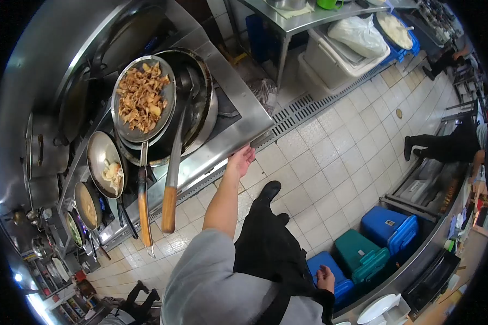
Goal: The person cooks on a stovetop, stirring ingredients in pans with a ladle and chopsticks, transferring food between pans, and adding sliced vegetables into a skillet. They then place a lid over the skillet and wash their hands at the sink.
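Observation:
My left hand [242, 159] reaches out to the front edge of the steel stove counter [238, 116] and rests on it with fingers apart, holding nothing. Beyond it a big wok [203, 108] carries a flat perforated skimmer [143, 97] heaped with browned fried pieces. Its wooden handle [143, 208] and a ladle's wooden handle [169, 203] stick out past the counter edge, left of my arm. My right hand [325, 279] hangs at my side by my black apron, fingers curled, with nothing visible in it, above a blue bin [331, 271].
More pans [104, 162] [87, 205] line the stove to the left. A floor drain grate [303, 111] crosses the tiles. Blue [390, 227] and green [360, 254] lidded bins stand on the right. A white tub [341, 57] sits under a steel table. Other people's legs [444, 146] are far right.

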{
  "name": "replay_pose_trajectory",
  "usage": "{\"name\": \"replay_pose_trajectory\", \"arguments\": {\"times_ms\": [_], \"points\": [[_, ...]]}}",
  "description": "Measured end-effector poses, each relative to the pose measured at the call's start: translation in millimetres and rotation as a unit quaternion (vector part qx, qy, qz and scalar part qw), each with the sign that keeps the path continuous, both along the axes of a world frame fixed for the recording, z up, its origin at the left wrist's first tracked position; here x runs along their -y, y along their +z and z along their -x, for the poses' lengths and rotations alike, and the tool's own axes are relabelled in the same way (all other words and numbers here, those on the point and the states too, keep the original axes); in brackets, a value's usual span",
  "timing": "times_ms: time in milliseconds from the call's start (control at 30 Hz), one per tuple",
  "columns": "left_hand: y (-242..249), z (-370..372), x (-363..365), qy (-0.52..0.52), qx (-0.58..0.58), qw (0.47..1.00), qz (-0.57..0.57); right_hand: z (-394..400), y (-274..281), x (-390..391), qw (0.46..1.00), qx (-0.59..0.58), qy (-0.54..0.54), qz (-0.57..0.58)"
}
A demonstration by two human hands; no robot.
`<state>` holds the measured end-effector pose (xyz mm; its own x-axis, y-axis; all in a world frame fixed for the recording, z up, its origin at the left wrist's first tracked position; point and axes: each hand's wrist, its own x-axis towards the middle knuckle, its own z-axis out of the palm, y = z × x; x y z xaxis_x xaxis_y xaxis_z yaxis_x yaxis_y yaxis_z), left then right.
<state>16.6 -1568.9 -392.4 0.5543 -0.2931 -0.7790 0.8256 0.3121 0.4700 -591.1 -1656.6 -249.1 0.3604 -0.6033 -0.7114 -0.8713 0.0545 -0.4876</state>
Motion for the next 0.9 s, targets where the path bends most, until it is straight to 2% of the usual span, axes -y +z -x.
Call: {"name": "replay_pose_trajectory", "arguments": {"times_ms": [67,167,267,433,533,900], "points": [[-12.3,-5.9,1.0,-0.006,-0.037,0.999,0.036,-29.7,14.5,11.0,0.997,-0.033,-0.063,-0.041],[-14.0,-11.0,4.7,-0.021,-0.065,0.995,0.071,-33.3,-6.1,24.0,0.998,0.003,-0.061,-0.009],[-14.0,-13.3,5.7,-0.050,-0.065,0.996,0.023,-36.5,-33.8,31.7,0.997,0.036,-0.066,0.023],[-13.5,-7.4,13.8,-0.022,-0.064,0.997,-0.026,-61.3,-40.0,33.5,0.998,0.050,-0.043,0.018],[-9.7,-6.4,17.7,-0.002,-0.063,0.997,-0.032,-66.0,-49.5,30.4,0.999,0.035,0.021,0.032],[-2.3,-5.3,18.6,-0.004,-0.052,0.998,-0.044,-85.7,-22.4,39.1,0.999,0.014,-0.027,-0.015]]}}
